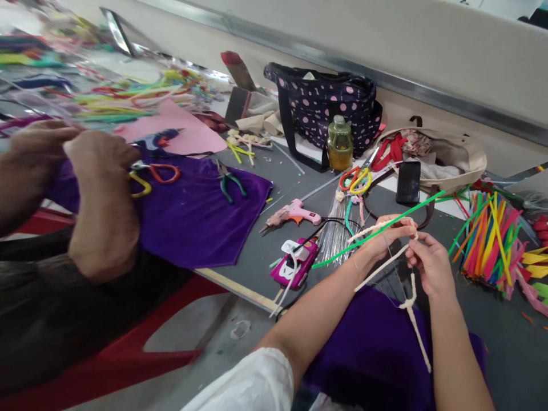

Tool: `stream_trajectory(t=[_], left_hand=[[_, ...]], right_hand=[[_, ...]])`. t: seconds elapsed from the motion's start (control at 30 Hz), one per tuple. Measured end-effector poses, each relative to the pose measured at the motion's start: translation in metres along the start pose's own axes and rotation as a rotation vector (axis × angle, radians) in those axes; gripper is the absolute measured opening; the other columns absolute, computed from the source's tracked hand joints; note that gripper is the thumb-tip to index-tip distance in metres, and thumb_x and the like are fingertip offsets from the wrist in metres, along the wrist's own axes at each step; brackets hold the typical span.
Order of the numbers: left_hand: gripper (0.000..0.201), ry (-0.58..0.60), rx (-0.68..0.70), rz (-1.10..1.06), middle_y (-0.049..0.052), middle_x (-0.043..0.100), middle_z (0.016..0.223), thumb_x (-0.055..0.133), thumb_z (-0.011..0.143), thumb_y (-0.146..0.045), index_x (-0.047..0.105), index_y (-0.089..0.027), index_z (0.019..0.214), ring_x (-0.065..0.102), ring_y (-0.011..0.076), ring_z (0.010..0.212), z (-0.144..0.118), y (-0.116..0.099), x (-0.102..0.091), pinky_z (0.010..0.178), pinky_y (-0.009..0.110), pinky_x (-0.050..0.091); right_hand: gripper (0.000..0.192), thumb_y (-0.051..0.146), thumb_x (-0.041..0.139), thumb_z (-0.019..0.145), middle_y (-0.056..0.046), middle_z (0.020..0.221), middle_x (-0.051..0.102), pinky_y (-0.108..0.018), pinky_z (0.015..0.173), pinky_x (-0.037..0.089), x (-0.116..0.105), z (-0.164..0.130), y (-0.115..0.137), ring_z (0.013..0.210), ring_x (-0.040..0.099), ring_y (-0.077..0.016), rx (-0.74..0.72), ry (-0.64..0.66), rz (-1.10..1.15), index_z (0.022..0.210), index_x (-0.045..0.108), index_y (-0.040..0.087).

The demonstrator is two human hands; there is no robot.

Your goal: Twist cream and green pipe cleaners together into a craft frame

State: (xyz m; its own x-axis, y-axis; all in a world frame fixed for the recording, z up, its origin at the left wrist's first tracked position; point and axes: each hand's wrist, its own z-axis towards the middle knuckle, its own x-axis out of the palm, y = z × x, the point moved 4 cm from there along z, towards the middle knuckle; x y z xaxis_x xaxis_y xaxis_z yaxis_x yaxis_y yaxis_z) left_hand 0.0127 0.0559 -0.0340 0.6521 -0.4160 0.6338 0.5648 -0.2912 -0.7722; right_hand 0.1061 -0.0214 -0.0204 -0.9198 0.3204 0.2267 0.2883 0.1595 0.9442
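Cream fuzzy pipe cleaners [382, 267], bent and twisted together, are pinched between both my hands. My left hand [391, 233] closes on their upper end, and my right hand [430, 262] grips close beside it with thumb and fingers. One twisted cream length [414, 331] dangles below over a purple cloth [363, 342]. A long green pipe cleaner [411, 212] slants across by my left hand; whether the fingers hold it I cannot tell. Thin wire or thread hangs among the cream pieces.
A pink glue gun [295, 214], a magenta device [295, 265], scissors [361, 178] and a phone [408, 182] lie ahead. Colourful pipe cleaners [490, 240] are bundled at right. A polka-dot bag [327, 108] and bottle [340, 142] stand behind. Another person's hands [92, 151] work at left near pliers [229, 181].
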Motion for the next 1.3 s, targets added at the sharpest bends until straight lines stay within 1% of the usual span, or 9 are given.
stream_trajectory(t=[0.17, 0.33, 0.47, 0.57, 0.73, 0.87, 1.13, 1.2, 1.3], left_hand=[[0.022, 0.057, -0.022, 0.038, 0.004, 0.064, 0.07, 0.078, 0.066, -0.028, 0.067, -0.01, 0.076, 0.06, 0.012, 0.065, -0.002, -0.003, 0.003, 0.065, 0.025, 0.044], [0.027, 0.006, -0.007, 0.029, 0.004, 0.064, 0.067, 0.08, 0.063, -0.032, 0.067, -0.01, 0.074, 0.061, 0.0137, 0.064, 0.001, -0.006, 0.0, 0.065, 0.026, 0.046], [0.028, -0.004, 0.006, 0.028, 0.004, 0.066, 0.071, 0.082, 0.059, -0.031, 0.067, -0.011, 0.071, 0.061, 0.0132, 0.066, 0.004, -0.005, -0.002, 0.069, 0.027, 0.046], [0.026, -0.028, 0.025, 0.022, 0.004, 0.066, 0.072, 0.083, 0.057, -0.03, 0.068, -0.011, 0.068, 0.061, 0.0127, 0.068, 0.004, -0.004, -0.002, 0.071, 0.027, 0.046], [0.027, -0.018, -0.022, -0.002, 0.004, 0.066, 0.073, 0.084, 0.056, -0.03, 0.068, -0.012, 0.069, 0.06, 0.0127, 0.068, 0.002, -0.001, 0.0, 0.07, 0.027, 0.044], [0.026, -0.007, -0.019, 0.039, 0.004, 0.065, 0.07, 0.083, 0.058, -0.03, 0.069, -0.011, 0.069, 0.058, 0.0117, 0.066, 0.002, 0.0, 0.001, 0.069, 0.026, 0.043], [0.023, -0.023, 0.005, 0.037, 0.003, 0.065, 0.072, 0.081, 0.059, -0.029, 0.069, -0.012, 0.068, 0.058, 0.0118, 0.069, 0.003, 0.0, 0.0, 0.073, 0.026, 0.042], [0.021, -0.022, 0.021, 0.019, 0.003, 0.065, 0.073, 0.081, 0.059, -0.027, 0.068, -0.012, 0.067, 0.058, 0.0115, 0.069, 0.004, -0.001, -0.001, 0.074, 0.026, 0.041], [0.021, -0.024, 0.021, 0.007, 0.003, 0.065, 0.073, 0.08, 0.06, -0.027, 0.067, -0.012, 0.068, 0.058, 0.012, 0.07, 0.005, -0.001, -0.002, 0.075, 0.026, 0.042]], right_hand=[[0.026, 0.027, 0.079, 0.065, -0.007, 0.082, 0.075, -0.014, 0.04, 0.041, -0.001, 0.0, 0.0, 0.056, 0.063, -0.0105, 0.061, 0.009, 0.022, 0.087, 0.069, 0.016], [0.034, 0.022, 0.076, 0.068, -0.009, 0.098, 0.074, -0.016, 0.05, 0.05, -0.01, 0.002, 0.0, 0.079, 0.071, -0.0164, 0.171, 0.084, 0.152, 0.101, 0.07, 0.017], [0.03, 0.023, 0.073, 0.07, -0.007, 0.102, 0.073, -0.02, 0.064, 0.056, -0.018, 0.008, -0.007, 0.093, 0.069, -0.0173, 0.215, 0.07, 0.347, 0.1, 0.07, 0.018], [0.02, 0.025, 0.073, 0.072, -0.003, 0.095, 0.073, -0.025, 0.063, 0.056, -0.023, 0.014, -0.014, 0.085, 0.068, -0.0153, 0.181, 0.008, 0.401, 0.091, 0.07, 0.022], [0.016, 0.027, 0.077, 0.071, 0.0, 0.081, 0.068, -0.022, 0.051, 0.049, -0.028, 0.021, -0.018, 0.066, 0.061, -0.011, 0.066, -0.099, 0.386, 0.08, 0.064, 0.02], [0.026, 0.019, 0.08, 0.065, 0.002, 0.08, 0.067, -0.018, 0.053, 0.047, -0.03, 0.016, -0.008, 0.066, 0.06, -0.0085, -0.076, -0.213, 0.393, 0.083, 0.061, 0.02], [0.035, 0.018, 0.077, 0.067, 0.005, 0.073, 0.064, -0.033, 0.078, 0.054, -0.007, -0.018, 0.025, 0.071, 0.067, -0.0143, -0.742, -0.442, 0.052, 0.091, 0.052, 0.022], [0.037, 0.02, 0.078, 0.068, 0.004, 0.073, 0.064, -0.035, 0.078, 0.054, -0.001, -0.024, 0.028, 0.069, 0.066, -0.015, -0.795, -0.449, -0.029, 0.094, 0.052, 0.022], [0.033, 0.025, 0.076, 0.07, -0.001, 0.08, 0.067, -0.035, 0.077, 0.053, -0.001, -0.022, 0.027, 0.073, 0.067, -0.0167, -0.728, -0.416, -0.113, 0.097, 0.057, 0.019]])
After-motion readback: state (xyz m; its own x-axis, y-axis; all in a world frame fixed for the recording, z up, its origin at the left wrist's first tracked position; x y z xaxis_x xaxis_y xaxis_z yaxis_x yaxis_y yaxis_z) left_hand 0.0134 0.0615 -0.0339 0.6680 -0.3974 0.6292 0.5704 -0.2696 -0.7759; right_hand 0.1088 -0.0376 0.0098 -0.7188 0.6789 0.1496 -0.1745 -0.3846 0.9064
